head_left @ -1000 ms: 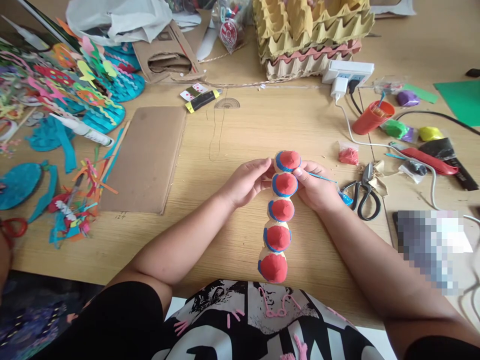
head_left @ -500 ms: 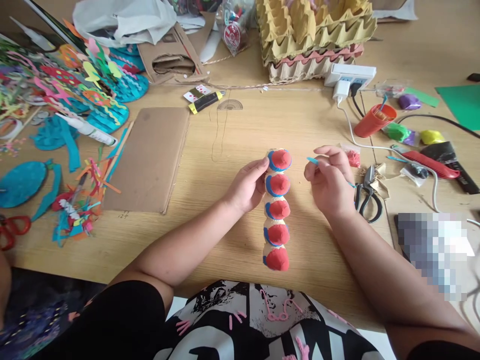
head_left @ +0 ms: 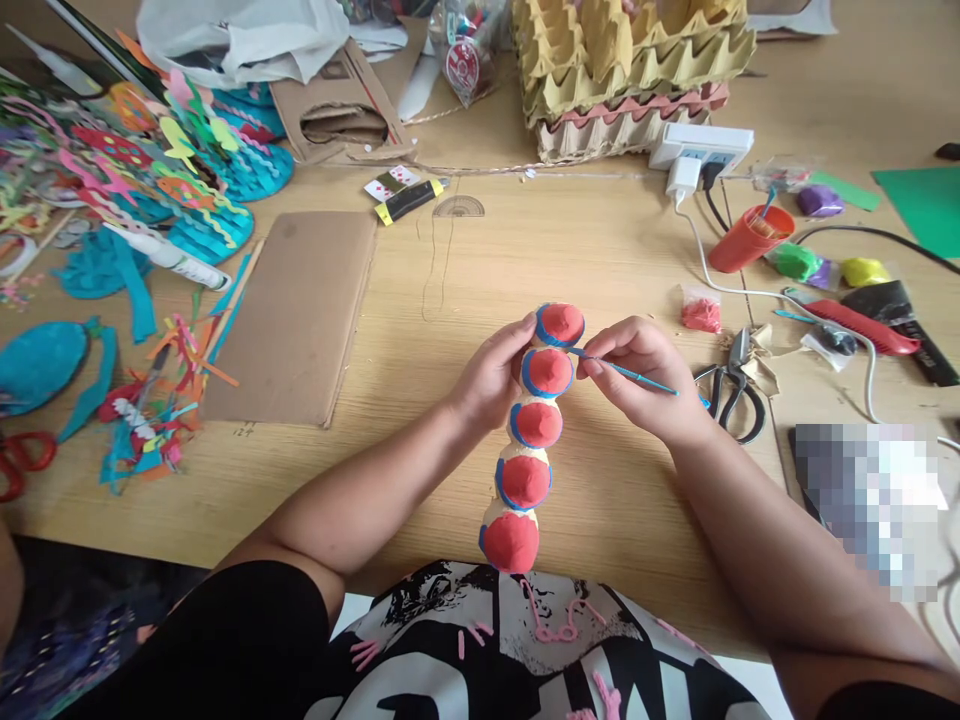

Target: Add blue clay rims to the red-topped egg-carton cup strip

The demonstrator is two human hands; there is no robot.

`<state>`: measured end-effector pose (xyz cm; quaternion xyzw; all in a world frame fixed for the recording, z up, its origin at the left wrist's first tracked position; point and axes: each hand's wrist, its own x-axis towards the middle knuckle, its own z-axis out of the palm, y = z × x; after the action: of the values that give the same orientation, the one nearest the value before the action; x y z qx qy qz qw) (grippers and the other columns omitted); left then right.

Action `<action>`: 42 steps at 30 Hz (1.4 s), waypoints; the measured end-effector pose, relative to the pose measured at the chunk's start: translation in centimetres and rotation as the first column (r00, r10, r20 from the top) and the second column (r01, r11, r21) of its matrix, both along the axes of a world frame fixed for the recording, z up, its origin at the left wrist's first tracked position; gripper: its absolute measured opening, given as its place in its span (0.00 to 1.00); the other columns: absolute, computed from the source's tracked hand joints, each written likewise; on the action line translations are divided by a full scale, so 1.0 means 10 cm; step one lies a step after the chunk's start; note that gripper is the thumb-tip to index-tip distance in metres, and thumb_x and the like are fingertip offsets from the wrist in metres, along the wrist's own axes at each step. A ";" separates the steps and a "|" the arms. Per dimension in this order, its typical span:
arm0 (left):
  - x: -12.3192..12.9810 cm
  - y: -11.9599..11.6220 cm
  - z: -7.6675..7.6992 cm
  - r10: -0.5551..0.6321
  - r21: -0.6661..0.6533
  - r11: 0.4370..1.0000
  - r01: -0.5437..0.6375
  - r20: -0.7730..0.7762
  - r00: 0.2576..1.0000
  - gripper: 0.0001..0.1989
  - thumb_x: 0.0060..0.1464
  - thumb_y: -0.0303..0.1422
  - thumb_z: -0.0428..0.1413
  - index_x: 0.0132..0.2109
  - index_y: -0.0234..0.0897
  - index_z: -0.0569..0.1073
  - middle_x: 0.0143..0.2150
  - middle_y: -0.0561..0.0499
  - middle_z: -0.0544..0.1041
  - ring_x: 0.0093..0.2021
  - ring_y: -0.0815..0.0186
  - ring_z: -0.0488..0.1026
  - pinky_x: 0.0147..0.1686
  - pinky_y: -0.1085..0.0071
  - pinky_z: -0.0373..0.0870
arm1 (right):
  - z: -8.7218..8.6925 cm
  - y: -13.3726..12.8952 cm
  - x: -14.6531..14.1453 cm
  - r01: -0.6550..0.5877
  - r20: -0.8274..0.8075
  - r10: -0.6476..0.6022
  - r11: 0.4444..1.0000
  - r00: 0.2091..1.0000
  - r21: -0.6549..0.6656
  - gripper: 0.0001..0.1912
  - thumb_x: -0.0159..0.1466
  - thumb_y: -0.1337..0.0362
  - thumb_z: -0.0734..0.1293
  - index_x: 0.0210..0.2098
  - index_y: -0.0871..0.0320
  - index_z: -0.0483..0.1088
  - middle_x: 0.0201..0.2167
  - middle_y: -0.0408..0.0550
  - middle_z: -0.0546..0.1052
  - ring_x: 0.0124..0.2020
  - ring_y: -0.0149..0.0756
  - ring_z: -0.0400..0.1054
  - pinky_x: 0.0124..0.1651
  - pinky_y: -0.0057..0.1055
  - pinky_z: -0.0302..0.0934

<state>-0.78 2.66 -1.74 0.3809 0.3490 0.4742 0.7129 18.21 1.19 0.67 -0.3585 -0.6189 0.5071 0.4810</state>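
Note:
My left hand (head_left: 491, 375) grips the upper left side of an egg-carton strip (head_left: 517, 447), which hangs tilted over the table's near side. Several bumps on the strip carry red domes (head_left: 525, 481) with blue edging partly or wholly around them. Between the thumb and fingers of my right hand (head_left: 641, 380) is a thin blue modelling tool (head_left: 626, 374). Its tip meets the strip between the top two domes; whether it presses in, I cannot tell. Just right of that hand lie black-handled scissors (head_left: 735, 390) and a small bag of red clay (head_left: 701, 311).
Cardboard (head_left: 289, 320) lies to the left, beside coloured scraps (head_left: 154, 430) and a glue bottle (head_left: 176, 260). Egg trays (head_left: 634, 70) are stacked at the back. On the right are a power strip (head_left: 705, 148), an orange cup (head_left: 750, 240) and a white cable (head_left: 701, 250).
The strip has tilted, its lower end swinging left and toward me. My right hand has moved in and brought the blue tool against the strip near the top domes.

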 end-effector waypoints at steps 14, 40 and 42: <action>0.04 -0.08 0.10 0.090 -0.015 0.996 -0.090 -0.002 0.996 0.20 0.58 0.55 0.61 0.37 0.41 0.77 0.34 0.50 0.80 0.35 0.61 0.75 0.37 0.62 0.68 | 0.06 -0.03 -0.06 0.258 0.061 -0.281 0.933 0.958 0.251 0.08 0.63 0.54 0.76 0.31 0.47 0.77 0.31 0.45 0.74 0.35 0.38 0.69 0.43 0.42 0.68; 0.06 -0.12 0.15 0.086 -0.023 0.996 -0.086 0.004 0.996 0.22 0.56 0.55 0.63 0.39 0.40 0.78 0.38 0.47 0.83 0.42 0.56 0.80 0.44 0.58 0.73 | -0.01 -0.03 -0.09 0.311 0.139 -0.403 0.847 0.905 0.430 0.04 0.64 0.58 0.76 0.33 0.47 0.79 0.35 0.46 0.70 0.40 0.42 0.69 0.52 0.49 0.67; 0.06 -0.13 0.14 0.090 -0.024 0.996 -0.091 -0.015 0.996 0.22 0.56 0.55 0.63 0.38 0.40 0.77 0.37 0.48 0.82 0.40 0.57 0.79 0.42 0.59 0.72 | -0.01 -0.03 -0.09 0.312 0.137 -0.404 0.846 0.905 0.431 0.04 0.64 0.57 0.76 0.34 0.46 0.79 0.35 0.46 0.70 0.41 0.42 0.69 0.52 0.49 0.67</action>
<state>-0.20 1.41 -0.29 0.3593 0.3766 0.4991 0.6928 17.26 0.93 0.62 -0.4167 -0.6805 0.2274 0.5582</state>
